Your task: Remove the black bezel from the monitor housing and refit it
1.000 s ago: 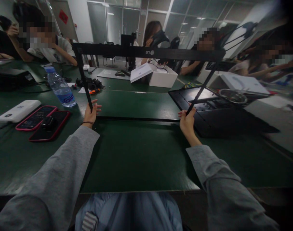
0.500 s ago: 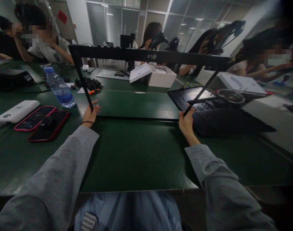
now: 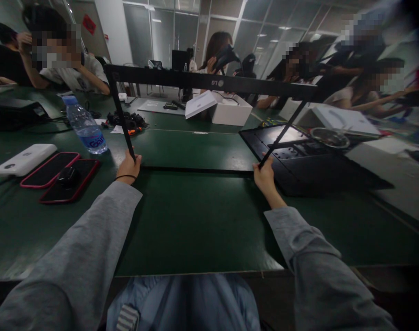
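I hold a thin black monitor bezel point(image 3: 182, 79), an empty rectangular frame with an upside-down LG logo on its wide upper bar. It stands tilted above the green table, its thin lower bar nearest me. My left hand point(image 3: 128, 169) is closed around the lower end of the left side bar. Opposite it, my right hand point(image 3: 263, 178) grips the lower end of the right side bar. Just beyond my right hand lies a large flat black panel point(image 3: 330, 177) with small slots and a shiny part. Left of my left hand lie two phones in red cases.
A water bottle point(image 3: 88, 131) leans on the left, behind a white power bank point(image 3: 26, 158). An open white box point(image 3: 234, 112) and tangled black cables point(image 3: 132, 122) sit further back. On the right are a metal bowl point(image 3: 330, 137) and more boxes. Several people sit around the table.
The bezel's upper bar has shifted and skewed slightly, its left end moving right and its right end left. My left fingers have closed in. One phone's screen has gone dark.
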`<state>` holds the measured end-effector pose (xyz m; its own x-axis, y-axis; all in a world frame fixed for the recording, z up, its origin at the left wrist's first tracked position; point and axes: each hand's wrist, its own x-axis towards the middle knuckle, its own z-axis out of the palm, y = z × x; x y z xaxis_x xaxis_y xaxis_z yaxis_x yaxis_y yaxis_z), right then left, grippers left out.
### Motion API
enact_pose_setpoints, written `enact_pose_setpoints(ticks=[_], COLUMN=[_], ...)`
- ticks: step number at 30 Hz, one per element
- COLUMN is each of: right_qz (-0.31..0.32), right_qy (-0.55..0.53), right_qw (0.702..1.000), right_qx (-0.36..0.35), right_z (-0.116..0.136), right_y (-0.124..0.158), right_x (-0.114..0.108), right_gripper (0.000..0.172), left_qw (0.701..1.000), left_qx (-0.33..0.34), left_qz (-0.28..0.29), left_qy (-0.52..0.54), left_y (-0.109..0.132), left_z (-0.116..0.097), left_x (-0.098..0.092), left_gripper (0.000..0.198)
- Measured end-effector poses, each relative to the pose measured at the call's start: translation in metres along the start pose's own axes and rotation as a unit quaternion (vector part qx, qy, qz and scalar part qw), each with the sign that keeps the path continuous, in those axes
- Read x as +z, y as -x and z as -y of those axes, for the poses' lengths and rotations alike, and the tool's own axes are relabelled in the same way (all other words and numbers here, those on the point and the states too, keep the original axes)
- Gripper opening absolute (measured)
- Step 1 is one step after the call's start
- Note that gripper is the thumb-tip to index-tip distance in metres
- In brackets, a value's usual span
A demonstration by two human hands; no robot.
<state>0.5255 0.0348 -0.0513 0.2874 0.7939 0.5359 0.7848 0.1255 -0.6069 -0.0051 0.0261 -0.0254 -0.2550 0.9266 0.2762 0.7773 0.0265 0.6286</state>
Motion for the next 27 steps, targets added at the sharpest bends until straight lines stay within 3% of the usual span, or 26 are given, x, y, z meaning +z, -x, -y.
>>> enact_pose_setpoints(ticks=[13,17,22,27], right_qz=[-0.027,-0.048,-0.002,-0.002], right_qy=[0.015,0.019,0.009,0.063], right_qw=[0.999,0.999,0.999,0.998], right_qx=[0.017,0.019,0.04,0.029], right_z=[0.011,0.005,-0.008,-0.016], right_y=[0.002,0.001,-0.002,-0.005], right_x=[-0.005,-0.003,0.004,0.007], right_gripper=[0.053,0.051,0.048,0.044], left_qw=[0.996,0.99,0.982,0.977], left_qx=[-0.033,-0.04,-0.032,-0.011], left_qz=[0.029,0.05,0.08,0.076], left_qy=[-0.074,-0.123,-0.168,-0.197], left_y=[0.013,0.01,0.003,0.003], left_z=[-0.023,-0.018,-0.005,-0.002], left_x=[-0.012,-0.009,-0.003,-0.002], left_gripper=[0.058,0.054,0.049,0.051])
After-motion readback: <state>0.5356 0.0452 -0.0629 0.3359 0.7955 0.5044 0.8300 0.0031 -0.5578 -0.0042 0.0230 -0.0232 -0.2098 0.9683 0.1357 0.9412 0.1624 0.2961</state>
